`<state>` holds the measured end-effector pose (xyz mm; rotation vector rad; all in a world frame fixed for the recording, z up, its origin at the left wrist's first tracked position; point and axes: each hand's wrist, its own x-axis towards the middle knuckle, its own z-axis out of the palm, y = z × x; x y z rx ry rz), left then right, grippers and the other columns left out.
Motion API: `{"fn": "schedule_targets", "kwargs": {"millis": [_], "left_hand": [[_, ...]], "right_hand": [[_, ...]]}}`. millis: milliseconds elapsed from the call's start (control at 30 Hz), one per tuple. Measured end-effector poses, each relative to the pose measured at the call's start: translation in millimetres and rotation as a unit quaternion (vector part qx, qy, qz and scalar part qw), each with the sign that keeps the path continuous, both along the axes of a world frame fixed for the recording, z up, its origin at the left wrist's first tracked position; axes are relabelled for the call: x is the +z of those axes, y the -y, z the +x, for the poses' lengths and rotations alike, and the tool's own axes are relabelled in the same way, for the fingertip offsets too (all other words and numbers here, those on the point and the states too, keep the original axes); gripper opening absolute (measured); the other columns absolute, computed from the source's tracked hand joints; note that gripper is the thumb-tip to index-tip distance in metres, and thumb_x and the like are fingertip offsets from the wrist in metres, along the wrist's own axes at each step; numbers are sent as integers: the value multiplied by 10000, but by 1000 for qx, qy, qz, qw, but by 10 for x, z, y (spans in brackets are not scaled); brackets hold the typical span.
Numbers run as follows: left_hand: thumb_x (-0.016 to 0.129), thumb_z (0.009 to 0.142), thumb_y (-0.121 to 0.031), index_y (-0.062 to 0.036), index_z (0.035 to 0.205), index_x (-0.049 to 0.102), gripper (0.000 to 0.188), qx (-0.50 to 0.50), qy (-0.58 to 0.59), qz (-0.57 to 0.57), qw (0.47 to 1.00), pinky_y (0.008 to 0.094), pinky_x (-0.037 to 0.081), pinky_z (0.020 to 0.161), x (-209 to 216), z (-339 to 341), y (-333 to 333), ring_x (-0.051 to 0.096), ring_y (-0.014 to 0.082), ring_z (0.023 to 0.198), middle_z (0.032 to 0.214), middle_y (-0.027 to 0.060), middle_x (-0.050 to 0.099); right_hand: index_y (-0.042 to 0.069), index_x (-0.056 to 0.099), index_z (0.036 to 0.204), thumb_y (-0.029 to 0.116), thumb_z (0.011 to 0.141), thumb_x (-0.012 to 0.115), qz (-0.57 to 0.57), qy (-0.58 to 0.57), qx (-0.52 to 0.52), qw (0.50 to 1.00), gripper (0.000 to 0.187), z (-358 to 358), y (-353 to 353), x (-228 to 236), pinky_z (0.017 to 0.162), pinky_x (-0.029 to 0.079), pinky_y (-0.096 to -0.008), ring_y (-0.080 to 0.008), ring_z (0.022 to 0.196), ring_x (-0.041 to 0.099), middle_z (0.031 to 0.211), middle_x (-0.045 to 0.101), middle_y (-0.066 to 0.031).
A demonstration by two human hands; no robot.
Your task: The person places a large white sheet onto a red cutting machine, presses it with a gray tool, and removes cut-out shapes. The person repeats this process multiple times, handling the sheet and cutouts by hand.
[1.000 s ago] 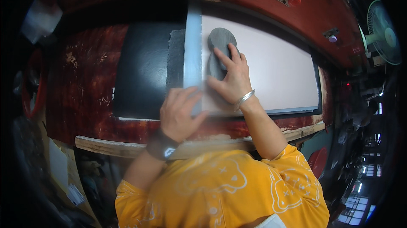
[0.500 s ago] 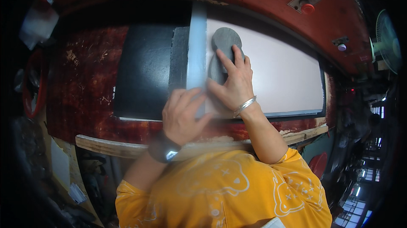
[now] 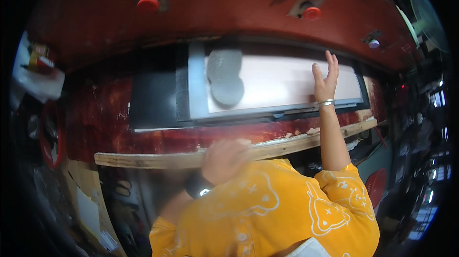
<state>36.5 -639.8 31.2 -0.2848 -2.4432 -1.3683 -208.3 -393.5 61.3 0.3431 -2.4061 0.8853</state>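
My right hand is raised over the right part of a pale pink sheet, fingers stretched out and nothing in them. A bracelet circles that wrist. Smeared by motion, my left hand is by the wooden front rail, low in front of my yellow shirt; its fingers cannot be made out. On the sheet's left end lies a flat grey two-lobed shape, touched by neither hand. Whether it is one piece or two is unclear. Light blue material edges the sheet, and a black mat extends leftward.
A large red machine body spans the far side, with red push buttons and a pale knob. The worn red bed surrounds the mat. A fan stands far right; papers lie lower left.
My right hand has left the grey shape and moved right. My left hand has drawn back toward my body. The grey shape is now turned differently, with its rounded lobe nearer me. The view has shifted.
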Motion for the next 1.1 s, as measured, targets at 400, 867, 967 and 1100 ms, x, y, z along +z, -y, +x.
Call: {"fn": "schedule_targets", "kwargs": {"millis": [400, 867, 967, 1100], "left_hand": [[697, 751, -155, -63, 718, 647, 110, 119, -10, -143, 982, 387, 465, 632, -212, 103, -218, 592, 303, 708, 722, 105, 610], [661, 768, -97, -25, 752, 666, 74, 167, -38, -120, 978, 386, 457, 711, -230, 144, -276, 579, 306, 748, 748, 117, 610], [658, 771, -97, -25, 747, 664, 76, 173, -35, -121, 977, 387, 456, 709, -234, 160, -285, 579, 304, 748, 747, 118, 610], [658, 774, -98, -25, 740, 661, 81, 178, -29, -126, 976, 388, 457, 709, -250, 163, -284, 580, 303, 747, 746, 119, 611]], "right_hand": [[-32, 302, 1389, 326, 906, 534, -208, -299, -233, 902, 645, -733, -1463, 659, 1111, 223, -440, -371, 1335, 289, 1423, 326, -246], [-17, 409, 1306, 314, 947, 523, -318, -89, -47, 943, 501, 301, -1528, 174, 999, 364, -358, -242, 1134, 473, 1260, 458, -158], [41, 610, 1044, 192, 858, 609, -96, 190, 158, 964, 240, 1097, -1118, -95, 900, 437, -358, -234, 1016, 558, 1021, 597, -108], [100, 630, 1104, 316, 740, 717, 231, 174, 245, 926, 431, 1567, -797, -203, 926, 380, -403, -325, 989, 503, 986, 562, -142]]}}
